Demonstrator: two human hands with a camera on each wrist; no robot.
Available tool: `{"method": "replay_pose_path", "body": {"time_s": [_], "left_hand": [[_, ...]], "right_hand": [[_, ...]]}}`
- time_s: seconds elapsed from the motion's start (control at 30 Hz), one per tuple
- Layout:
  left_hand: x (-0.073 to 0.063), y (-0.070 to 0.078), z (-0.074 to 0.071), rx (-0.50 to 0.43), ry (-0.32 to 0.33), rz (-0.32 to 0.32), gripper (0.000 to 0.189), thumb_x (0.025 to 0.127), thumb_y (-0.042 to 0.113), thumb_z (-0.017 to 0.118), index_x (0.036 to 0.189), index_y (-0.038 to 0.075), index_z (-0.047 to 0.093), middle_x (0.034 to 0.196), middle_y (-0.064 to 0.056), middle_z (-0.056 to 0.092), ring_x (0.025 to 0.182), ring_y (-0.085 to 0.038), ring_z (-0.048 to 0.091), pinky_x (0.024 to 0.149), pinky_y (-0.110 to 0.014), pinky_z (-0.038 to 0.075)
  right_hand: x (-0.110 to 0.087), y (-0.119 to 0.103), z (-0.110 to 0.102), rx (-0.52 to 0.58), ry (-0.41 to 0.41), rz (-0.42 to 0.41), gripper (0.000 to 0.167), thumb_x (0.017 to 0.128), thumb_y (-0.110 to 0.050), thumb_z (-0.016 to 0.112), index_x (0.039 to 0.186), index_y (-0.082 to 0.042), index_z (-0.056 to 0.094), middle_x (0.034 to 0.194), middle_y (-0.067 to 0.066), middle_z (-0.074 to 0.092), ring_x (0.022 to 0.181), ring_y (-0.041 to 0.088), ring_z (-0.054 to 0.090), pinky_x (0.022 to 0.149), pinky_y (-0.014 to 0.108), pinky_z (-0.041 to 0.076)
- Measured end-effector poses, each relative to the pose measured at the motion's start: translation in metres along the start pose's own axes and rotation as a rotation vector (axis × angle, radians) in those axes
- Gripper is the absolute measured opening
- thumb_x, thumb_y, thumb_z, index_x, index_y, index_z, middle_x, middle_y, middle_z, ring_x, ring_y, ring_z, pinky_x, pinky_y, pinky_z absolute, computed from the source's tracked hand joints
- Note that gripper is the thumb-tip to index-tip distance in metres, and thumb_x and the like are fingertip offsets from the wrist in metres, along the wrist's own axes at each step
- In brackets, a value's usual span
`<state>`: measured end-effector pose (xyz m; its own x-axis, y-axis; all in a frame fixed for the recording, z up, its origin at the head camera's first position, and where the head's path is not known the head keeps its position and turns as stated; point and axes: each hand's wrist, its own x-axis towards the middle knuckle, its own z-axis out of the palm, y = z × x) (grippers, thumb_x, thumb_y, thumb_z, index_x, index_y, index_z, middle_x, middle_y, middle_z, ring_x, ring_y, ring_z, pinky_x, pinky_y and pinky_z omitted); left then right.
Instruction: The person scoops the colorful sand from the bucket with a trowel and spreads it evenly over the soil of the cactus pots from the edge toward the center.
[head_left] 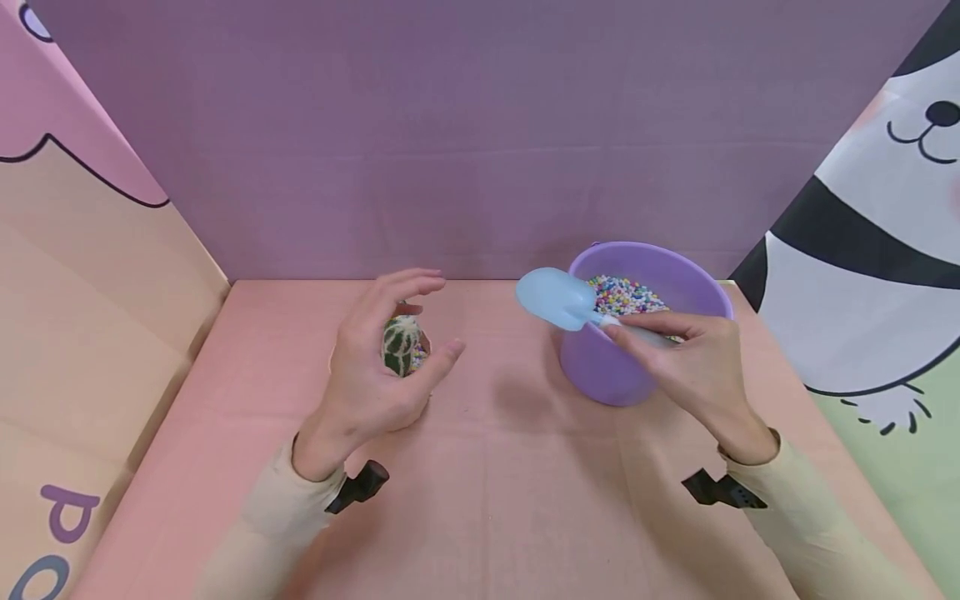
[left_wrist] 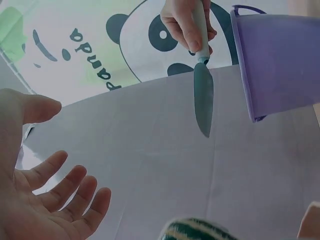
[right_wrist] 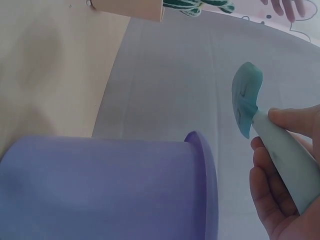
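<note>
My right hand (head_left: 697,367) grips the pale handle of a light blue toy shovel (head_left: 555,296), holding it above the near rim of a purple bucket (head_left: 607,375). Small multicoloured beads (head_left: 626,293) lie inside the bucket. The shovel's blade points left, past the rim; I see no beads on it. My left hand (head_left: 367,367) is raised with thumb and fingers spread apart, holding nothing. Beyond its palm stands a green-and-white striped plant (head_left: 400,343) with some beads beside it. Its tan pot (right_wrist: 130,9) is mostly hidden by the left hand in the head view.
The pink table (head_left: 480,500) meets a purple back wall (head_left: 480,142). A panda-print panel (head_left: 862,275) rises on the right, close to the bucket, and a beige-and-pink panel (head_left: 82,275) on the left. Each wrist carries a small black camera mount.
</note>
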<state>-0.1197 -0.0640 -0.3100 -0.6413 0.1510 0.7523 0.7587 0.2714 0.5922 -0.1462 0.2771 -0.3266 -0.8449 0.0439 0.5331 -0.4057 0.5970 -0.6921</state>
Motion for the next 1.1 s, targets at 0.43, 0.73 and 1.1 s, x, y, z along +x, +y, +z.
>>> {"method": "replay_pose_path", "body": {"time_s": [0.43, 0.73, 1.1], "left_hand": [[-0.007, 0.002, 0.03, -0.056, -0.109, -0.05, 0.057, 0.087, 0.013, 0.082, 0.139, 0.005, 0.062, 0.136, -0.006, 0.067, 0.124, -0.021, 0.063, 0.104, -0.038, 0.056], [-0.013, -0.009, 0.057, -0.026, -0.267, -0.049, 0.048, 0.092, 0.021, 0.081, 0.136, 0.01, 0.065, 0.138, -0.003, 0.067, 0.127, -0.015, 0.063, 0.103, -0.03, 0.056], [0.003, -0.024, 0.087, -0.14, -0.32, -0.218, 0.049, 0.095, 0.026, 0.079, 0.141, 0.017, 0.065, 0.138, 0.003, 0.066, 0.126, -0.013, 0.061, 0.101, -0.029, 0.058]], "right_hand": [[0.0, 0.003, -0.004, -0.002, 0.02, 0.012, 0.016, 0.076, -0.012, 0.097, 0.09, -0.013, 0.088, 0.08, -0.034, 0.073, 0.078, -0.012, 0.071, 0.07, 0.006, 0.052], [0.0, 0.013, -0.009, -0.007, 0.042, -0.017, 0.017, 0.076, -0.006, 0.095, 0.091, -0.008, 0.088, 0.08, -0.036, 0.071, 0.074, -0.014, 0.069, 0.066, 0.004, 0.051], [0.006, 0.014, -0.014, -0.049, 0.071, -0.012, 0.015, 0.076, -0.002, 0.093, 0.089, -0.002, 0.086, 0.07, -0.038, 0.066, 0.06, -0.014, 0.06, 0.055, 0.007, 0.044]]}}
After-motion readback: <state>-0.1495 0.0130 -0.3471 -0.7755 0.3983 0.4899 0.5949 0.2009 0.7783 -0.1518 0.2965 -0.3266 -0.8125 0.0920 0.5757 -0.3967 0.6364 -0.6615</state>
